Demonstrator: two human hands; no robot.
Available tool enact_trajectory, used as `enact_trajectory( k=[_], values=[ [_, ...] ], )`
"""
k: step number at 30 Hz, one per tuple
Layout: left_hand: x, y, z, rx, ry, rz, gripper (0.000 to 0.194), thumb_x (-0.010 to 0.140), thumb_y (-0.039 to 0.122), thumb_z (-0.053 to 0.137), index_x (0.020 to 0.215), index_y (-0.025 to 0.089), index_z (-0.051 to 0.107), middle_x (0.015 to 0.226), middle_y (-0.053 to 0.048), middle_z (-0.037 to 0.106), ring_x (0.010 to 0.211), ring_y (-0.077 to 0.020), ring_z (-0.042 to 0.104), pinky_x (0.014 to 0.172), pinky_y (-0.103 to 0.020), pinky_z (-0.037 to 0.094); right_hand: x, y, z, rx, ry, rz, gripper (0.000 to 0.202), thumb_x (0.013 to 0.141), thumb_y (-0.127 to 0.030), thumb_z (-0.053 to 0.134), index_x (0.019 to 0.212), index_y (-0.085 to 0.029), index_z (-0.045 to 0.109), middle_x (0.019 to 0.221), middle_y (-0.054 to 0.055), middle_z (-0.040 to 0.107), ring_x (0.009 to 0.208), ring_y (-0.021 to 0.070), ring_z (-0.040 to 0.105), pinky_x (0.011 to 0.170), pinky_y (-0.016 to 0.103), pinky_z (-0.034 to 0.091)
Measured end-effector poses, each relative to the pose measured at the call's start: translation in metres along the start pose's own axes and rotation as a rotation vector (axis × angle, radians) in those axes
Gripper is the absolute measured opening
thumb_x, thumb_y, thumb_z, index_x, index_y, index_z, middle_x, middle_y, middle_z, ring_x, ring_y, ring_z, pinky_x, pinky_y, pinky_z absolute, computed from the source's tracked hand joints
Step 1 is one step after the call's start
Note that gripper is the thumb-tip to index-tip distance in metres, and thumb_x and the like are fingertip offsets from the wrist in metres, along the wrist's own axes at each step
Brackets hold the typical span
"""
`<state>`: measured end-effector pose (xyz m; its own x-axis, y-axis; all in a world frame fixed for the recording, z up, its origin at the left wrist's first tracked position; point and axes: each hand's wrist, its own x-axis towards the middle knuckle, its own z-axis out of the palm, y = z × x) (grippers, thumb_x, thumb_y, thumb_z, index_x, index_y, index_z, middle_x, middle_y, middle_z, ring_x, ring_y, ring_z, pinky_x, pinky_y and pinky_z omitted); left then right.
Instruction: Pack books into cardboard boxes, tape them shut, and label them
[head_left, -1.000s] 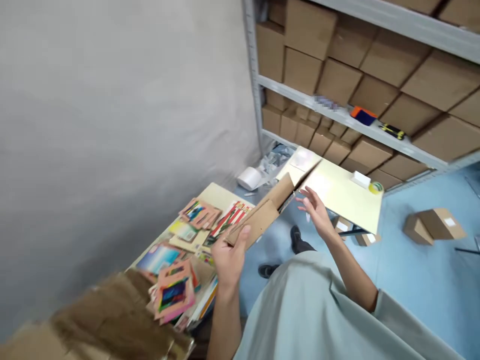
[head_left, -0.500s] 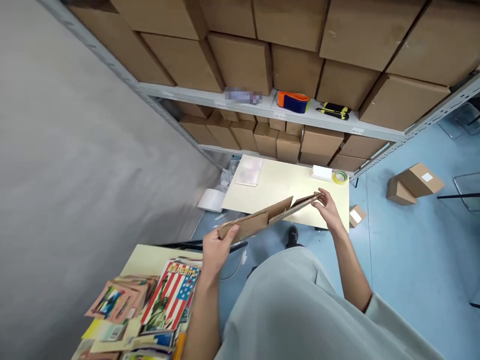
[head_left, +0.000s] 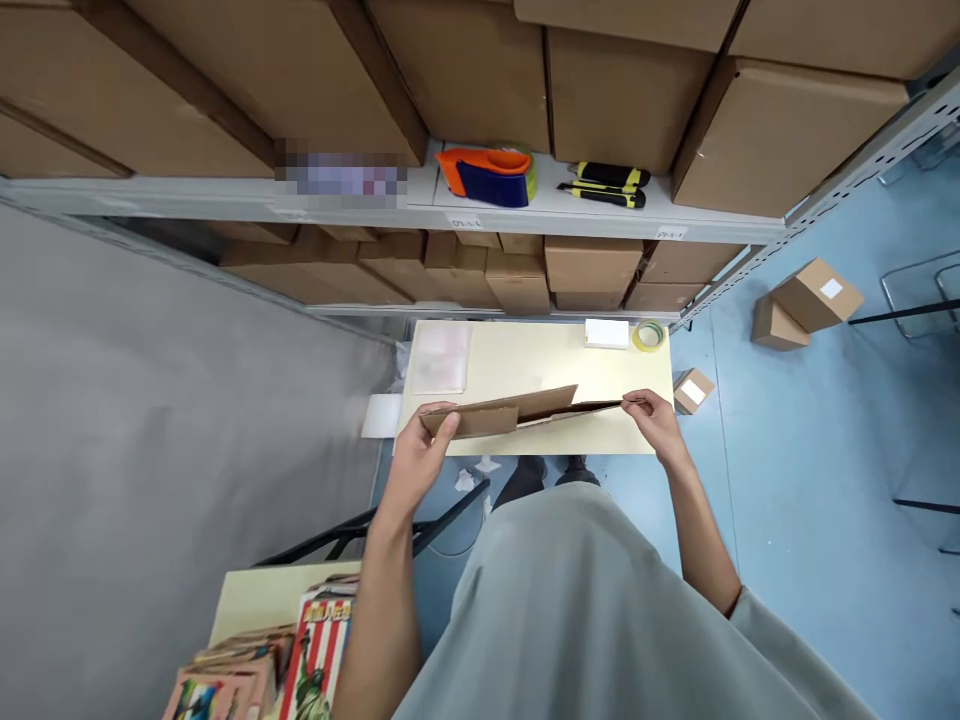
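Observation:
A folded-flat cardboard box point(head_left: 480, 420) is held nearly level above the pale yellow table point(head_left: 517, 360), its thin edge and loose flaps towards me. My left hand point(head_left: 421, 440) grips its left end, thumb on the near side and fingers behind. At the right end, my right hand point(head_left: 651, 420) pinches the board between thumb and fingers. Behind the cardboard on the tabletop are a white small box point(head_left: 606, 334), a roll of yellow tape point(head_left: 649, 336) and a pale translucent sheet or packet point(head_left: 441, 358).
Shelves beyond the table hold brown boxes point(head_left: 480, 80), an orange and blue tape dispenser point(head_left: 491, 178) and utility knives point(head_left: 606, 184). Magazines point(head_left: 315, 650) lie on a side table at lower left. Cartons point(head_left: 814, 297) and a small box point(head_left: 691, 390) are on the blue floor, right.
My view has swung left-to-front, so the table now faces me squarely. The cardboard has turned from slanted to nearly level, still held in both hands.

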<state>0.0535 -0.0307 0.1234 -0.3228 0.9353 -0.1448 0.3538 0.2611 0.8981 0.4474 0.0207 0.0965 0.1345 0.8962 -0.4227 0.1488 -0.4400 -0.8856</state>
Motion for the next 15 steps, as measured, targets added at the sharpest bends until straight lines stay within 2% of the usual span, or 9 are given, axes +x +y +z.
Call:
enact_trajectory(
  k=[4, 7, 9, 12, 15],
  values=[
    [0.028, -0.019, 0.012, -0.064, -0.035, -0.001, 0.061, 0.084, 0.082, 0.074, 0.101, 0.024, 0.068, 0.100, -0.007, 0.074, 0.098, -0.0249, 0.070, 0.094, -0.036, 0.059, -0.011, -0.002, 0.010, -0.106, 0.105, 0.022, 0.034, 0.073, -0.051, 0.076, 0.092, -0.022, 0.078, 0.103, 0.009, 0.081, 0.095, 0.0264, 0.074, 0.095, 0.043, 0.060],
    [0.046, -0.033, 0.016, -0.125, -0.055, -0.015, 0.051, 0.083, 0.071, 0.078, 0.099, 0.024, 0.065, 0.101, -0.007, 0.073, 0.101, -0.0251, 0.070, 0.100, -0.038, 0.058, -0.023, -0.007, 0.023, -0.250, 0.173, -0.024, 0.032, 0.080, -0.052, 0.070, 0.092, -0.024, 0.078, 0.104, 0.009, 0.082, 0.096, 0.0269, 0.074, 0.094, 0.043, 0.059],
    [0.056, -0.041, 0.013, -0.154, -0.110, -0.038, 0.046, 0.082, 0.063, 0.079, 0.102, 0.024, 0.065, 0.106, -0.007, 0.074, 0.107, -0.0265, 0.070, 0.105, -0.041, 0.057, -0.032, -0.011, 0.034, -0.370, 0.224, -0.050, 0.034, 0.085, -0.055, 0.065, 0.091, -0.024, 0.077, 0.105, 0.010, 0.082, 0.097, 0.0277, 0.075, 0.093, 0.042, 0.058],
    [0.067, -0.054, 0.006, -0.145, -0.246, -0.050, 0.043, 0.082, 0.046, 0.074, 0.117, 0.024, 0.067, 0.127, -0.009, 0.075, 0.120, -0.0295, 0.069, 0.114, -0.046, 0.054, -0.043, -0.016, 0.055, -0.491, 0.230, 0.000, 0.036, 0.086, -0.060, 0.065, 0.086, -0.025, 0.073, 0.097, 0.008, 0.082, 0.091, 0.0286, 0.077, 0.084, 0.039, 0.056],
    [0.066, -0.068, 0.005, -0.118, -0.372, -0.034, 0.063, 0.083, 0.034, 0.063, 0.145, 0.025, 0.061, 0.158, -0.012, 0.063, 0.149, -0.0320, 0.058, 0.128, -0.050, 0.045, -0.052, -0.019, 0.079, -0.501, 0.199, 0.015, 0.044, 0.091, -0.068, 0.061, 0.081, -0.025, 0.065, 0.082, 0.006, 0.078, 0.075, 0.0261, 0.074, 0.072, 0.035, 0.052]
  ],
)
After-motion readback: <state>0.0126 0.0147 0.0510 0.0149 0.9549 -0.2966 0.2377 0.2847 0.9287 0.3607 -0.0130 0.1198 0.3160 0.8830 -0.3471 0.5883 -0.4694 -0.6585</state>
